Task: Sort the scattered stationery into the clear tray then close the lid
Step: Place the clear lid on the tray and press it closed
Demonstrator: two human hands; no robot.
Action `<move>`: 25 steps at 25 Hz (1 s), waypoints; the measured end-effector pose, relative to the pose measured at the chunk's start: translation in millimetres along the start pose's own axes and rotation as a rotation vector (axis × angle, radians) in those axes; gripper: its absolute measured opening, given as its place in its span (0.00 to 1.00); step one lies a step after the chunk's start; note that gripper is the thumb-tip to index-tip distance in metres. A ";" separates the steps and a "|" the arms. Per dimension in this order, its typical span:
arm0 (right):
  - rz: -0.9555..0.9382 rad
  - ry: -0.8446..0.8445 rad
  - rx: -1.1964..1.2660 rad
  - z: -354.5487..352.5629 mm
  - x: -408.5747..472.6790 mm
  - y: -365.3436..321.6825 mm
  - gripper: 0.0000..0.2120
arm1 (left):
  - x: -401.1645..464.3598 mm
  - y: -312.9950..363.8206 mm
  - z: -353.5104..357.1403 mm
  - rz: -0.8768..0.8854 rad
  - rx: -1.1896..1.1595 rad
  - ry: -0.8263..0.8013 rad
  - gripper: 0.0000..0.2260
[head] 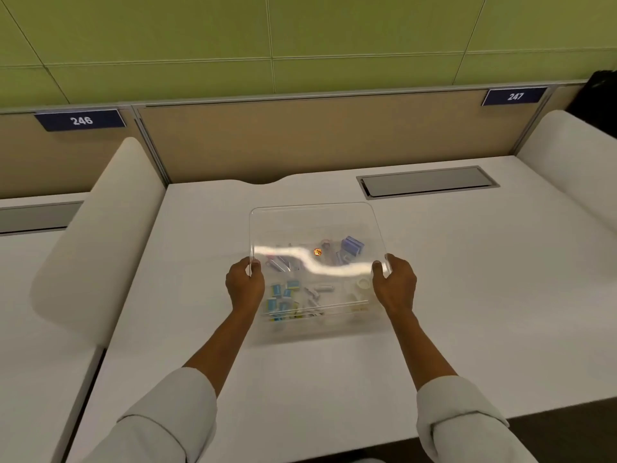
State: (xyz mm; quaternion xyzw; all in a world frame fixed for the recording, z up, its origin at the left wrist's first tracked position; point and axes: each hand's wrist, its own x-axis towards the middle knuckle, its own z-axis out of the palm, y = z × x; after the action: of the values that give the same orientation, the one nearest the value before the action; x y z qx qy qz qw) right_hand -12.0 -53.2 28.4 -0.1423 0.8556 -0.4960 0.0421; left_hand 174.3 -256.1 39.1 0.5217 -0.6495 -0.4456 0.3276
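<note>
A: Desk (467,295), white, with a beige partition behind it. Far left, a blue plate reading 246 (81,120). What of the hands?

B: Left hand (244,286) clamped on the left edge of the clear lid (314,225), thumb on top, fingers curled underneath. White sleeve (160,416) rolled back on that forearm.

A: And the lid itself?

B: Held above the clear tray (334,324), tilted, far edge raised toward the partition. A bright streak of glare runs across it. Not seated on the tray.

A: Contents, going across?

B: Seen through the plastic: small blue-and-white items (279,300) at the near left, pale clips (317,292) at the middle, a small orange thing (317,251) farther back, blue clips (351,244) at the far right, a roll of clear tape (362,285) at the near right. Tray sits mid-desk.

A: Right side?

B: Right hand (395,285) gripping the lid's right edge likewise. Beyond it, a grey cable hatch (427,181) set in the desk, and a plate reading 247 (515,96).
</note>
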 end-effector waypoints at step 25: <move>-0.085 -0.152 -0.350 8.8 16.3 16.4 0.34 | 13.2 -15.5 18.6 0.236 0.573 -0.105 0.32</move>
State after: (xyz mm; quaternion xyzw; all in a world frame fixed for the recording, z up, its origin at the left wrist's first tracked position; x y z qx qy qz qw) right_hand -29.0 -57.6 11.0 -0.2205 0.9163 -0.3288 0.0603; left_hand 160.5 -265.5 17.0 0.4901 -0.8208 -0.2296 0.1828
